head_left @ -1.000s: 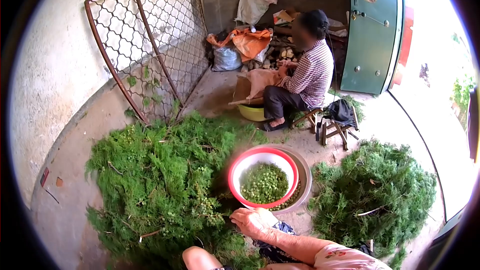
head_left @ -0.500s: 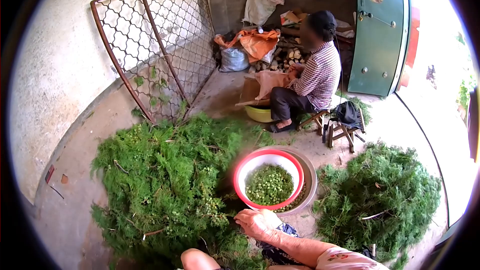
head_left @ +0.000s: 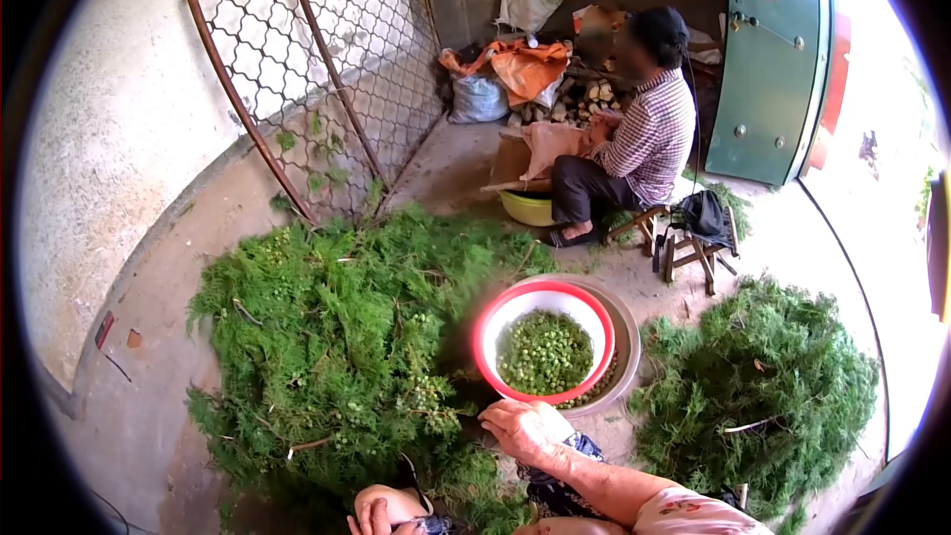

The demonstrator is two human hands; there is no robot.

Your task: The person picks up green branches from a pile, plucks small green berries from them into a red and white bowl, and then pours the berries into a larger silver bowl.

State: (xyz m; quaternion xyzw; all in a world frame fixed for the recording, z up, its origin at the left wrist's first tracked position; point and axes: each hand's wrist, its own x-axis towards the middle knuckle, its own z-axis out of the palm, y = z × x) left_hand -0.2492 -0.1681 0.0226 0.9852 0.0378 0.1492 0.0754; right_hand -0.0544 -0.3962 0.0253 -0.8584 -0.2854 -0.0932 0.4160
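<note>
My right hand (head_left: 527,430) is just below the near rim of a red-rimmed white basin (head_left: 484,355). Its fingers bend down together beside the cut greenery, and what they pinch, if anything, is hidden. Small round green berries (head_left: 545,353) lie in the basin, which sits on a wider metal pan (head_left: 628,352) with more berries in it. At the bottom edge my left hand (head_left: 376,519) shows only in part, its fingers somewhat apart against my bare knee (head_left: 392,501). A large heap of feathery green branches (head_left: 327,337) spreads on the left, in front of my knees.
A second branch heap (head_left: 763,376) lies on the right. Another person (head_left: 646,134) sits on a low stool by a yellow-green basin (head_left: 527,208). A folding stool (head_left: 698,253) holds a black bag (head_left: 701,213). A metal lattice (head_left: 327,69) leans on the wall; a green door (head_left: 773,69) stands open.
The view has shifted slightly, so the scene sits a little further right and higher. My left hand's fingers have come into view at the bottom. My right hand stays by the basin.
</note>
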